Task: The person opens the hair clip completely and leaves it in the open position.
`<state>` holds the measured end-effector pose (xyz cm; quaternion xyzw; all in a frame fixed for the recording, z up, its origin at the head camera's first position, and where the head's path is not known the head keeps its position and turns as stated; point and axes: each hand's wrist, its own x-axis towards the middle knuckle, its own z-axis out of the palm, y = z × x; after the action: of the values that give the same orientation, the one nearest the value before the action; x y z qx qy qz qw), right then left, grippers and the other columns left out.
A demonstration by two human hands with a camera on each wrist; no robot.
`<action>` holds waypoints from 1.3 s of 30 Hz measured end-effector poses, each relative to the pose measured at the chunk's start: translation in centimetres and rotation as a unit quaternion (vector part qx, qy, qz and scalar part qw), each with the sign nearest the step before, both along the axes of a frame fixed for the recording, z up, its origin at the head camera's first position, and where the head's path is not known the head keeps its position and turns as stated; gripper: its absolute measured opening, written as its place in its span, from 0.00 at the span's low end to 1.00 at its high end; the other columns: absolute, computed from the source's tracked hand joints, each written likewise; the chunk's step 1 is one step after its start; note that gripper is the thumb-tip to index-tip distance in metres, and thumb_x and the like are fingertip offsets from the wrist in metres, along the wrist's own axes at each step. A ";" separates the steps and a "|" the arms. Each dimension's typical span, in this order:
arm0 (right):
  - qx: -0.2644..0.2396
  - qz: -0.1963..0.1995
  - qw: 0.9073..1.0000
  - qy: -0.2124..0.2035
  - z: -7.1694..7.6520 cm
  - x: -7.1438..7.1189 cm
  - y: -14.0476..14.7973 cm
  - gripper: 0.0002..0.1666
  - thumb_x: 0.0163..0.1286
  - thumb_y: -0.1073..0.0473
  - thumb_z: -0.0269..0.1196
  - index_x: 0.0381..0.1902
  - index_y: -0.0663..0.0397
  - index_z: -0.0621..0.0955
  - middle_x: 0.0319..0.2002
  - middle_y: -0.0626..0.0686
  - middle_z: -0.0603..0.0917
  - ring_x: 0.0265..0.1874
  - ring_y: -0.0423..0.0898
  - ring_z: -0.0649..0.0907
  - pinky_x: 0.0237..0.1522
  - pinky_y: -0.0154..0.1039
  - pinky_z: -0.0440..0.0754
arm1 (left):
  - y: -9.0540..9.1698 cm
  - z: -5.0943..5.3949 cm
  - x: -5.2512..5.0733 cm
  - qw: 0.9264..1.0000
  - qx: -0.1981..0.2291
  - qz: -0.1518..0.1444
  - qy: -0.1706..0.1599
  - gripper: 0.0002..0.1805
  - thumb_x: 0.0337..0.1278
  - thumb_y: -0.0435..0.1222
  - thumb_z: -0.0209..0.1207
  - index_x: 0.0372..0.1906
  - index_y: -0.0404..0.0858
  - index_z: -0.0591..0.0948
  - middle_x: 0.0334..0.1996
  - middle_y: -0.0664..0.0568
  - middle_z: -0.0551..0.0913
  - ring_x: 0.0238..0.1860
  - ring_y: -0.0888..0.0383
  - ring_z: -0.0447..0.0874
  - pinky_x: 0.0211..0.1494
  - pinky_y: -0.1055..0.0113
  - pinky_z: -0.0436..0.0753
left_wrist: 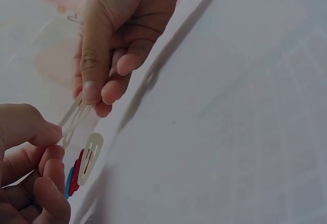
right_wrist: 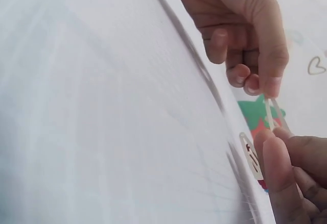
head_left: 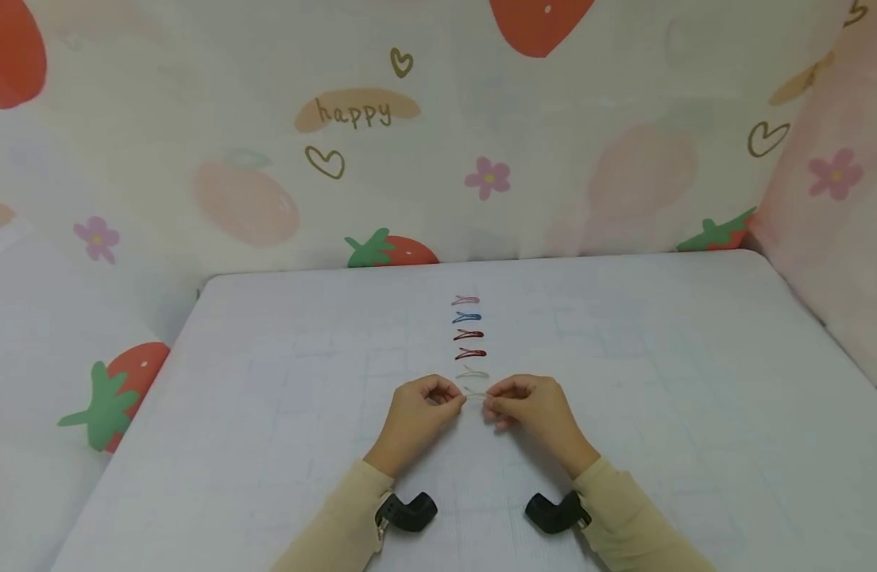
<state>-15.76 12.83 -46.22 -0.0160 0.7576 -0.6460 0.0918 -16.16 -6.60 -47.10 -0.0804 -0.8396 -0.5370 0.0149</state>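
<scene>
My left hand (head_left: pixel 426 409) and right hand (head_left: pixel 537 411) pinch opposite ends of a whitish snap hair clip (head_left: pixel 474 394), thumbs against fingers. Its two prongs stand apart in the left wrist view, where this clip (left_wrist: pixel 76 116) spans from one hand to the other. Just beyond it lies another whitish hair clip (head_left: pixel 473 372). Farther back in the same column come a red hair clip (head_left: pixel 470 353), a second red hair clip (head_left: pixel 469 334), a blue hair clip (head_left: pixel 467 317) and a pink hair clip (head_left: pixel 465 300). Their spread ends point left. Fingertips cover both ends of the held clip.
The white table (head_left: pixel 267 445) ends at the back against a wall covering (head_left: pixel 553 103) with strawberries, flowers and hearts. A pink printed surface (head_left: pixel 839 238) borders its right side. Black wrist devices (head_left: pixel 410 512) sit at both cuffs, above the tabletop.
</scene>
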 end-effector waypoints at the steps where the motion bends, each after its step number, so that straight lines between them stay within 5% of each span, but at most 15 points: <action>1: 0.001 0.001 1.000 -0.004 0.0 0.0 0.0 0.11 0.61 0.69 0.69 0.40 0.73 0.84 0.30 0.63 0.89 0.23 0.40 0.86 0.28 0.34 0.85 | 0.0 0.0 0.0 1.000 -0.003 0.000 -0.002 0.02 0.53 0.32 0.68 0.28 0.41 0.85 0.24 0.53 0.84 0.27 0.67 0.77 0.34 0.76 0.75; 11: 0.018 -0.009 0.999 -0.044 0.0 -0.3 0.1 0.10 0.63 0.71 0.67 0.41 0.73 0.85 0.29 0.58 0.89 0.24 0.38 0.85 0.30 0.32 0.85 | 0.1 0.2 0.2 1.000 -0.010 -0.012 -0.013 0.03 0.53 0.32 0.68 0.27 0.38 0.86 0.25 0.50 0.86 0.27 0.66 0.77 0.33 0.75 0.76; 33: 0.055 -0.026 0.997 -0.044 0.1 -0.6 -0.3 0.07 0.63 0.70 0.67 0.39 0.68 0.85 0.28 0.55 0.88 0.25 0.41 0.85 0.32 0.33 0.86 | 0.1 -0.2 -0.3 0.999 -0.050 -0.009 0.007 0.04 0.54 0.32 0.67 0.27 0.38 0.85 0.24 0.52 0.83 0.27 0.66 0.74 0.32 0.75 0.74; 39: 0.055 -0.022 0.997 -0.052 0.1 -0.8 -0.1 0.07 0.64 0.69 0.67 0.39 0.68 0.85 0.27 0.54 0.88 0.25 0.40 0.85 0.31 0.32 0.85 | 0.1 0.0 -0.3 0.998 -0.053 -0.012 -0.010 0.04 0.53 0.32 0.66 0.26 0.40 0.85 0.21 0.55 0.80 0.25 0.65 0.74 0.30 0.75 0.73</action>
<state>-16.54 12.70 -46.16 0.0395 0.7864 -0.6052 0.1177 -16.43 -6.51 -47.06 -0.0860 -0.8658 -0.4929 -0.0038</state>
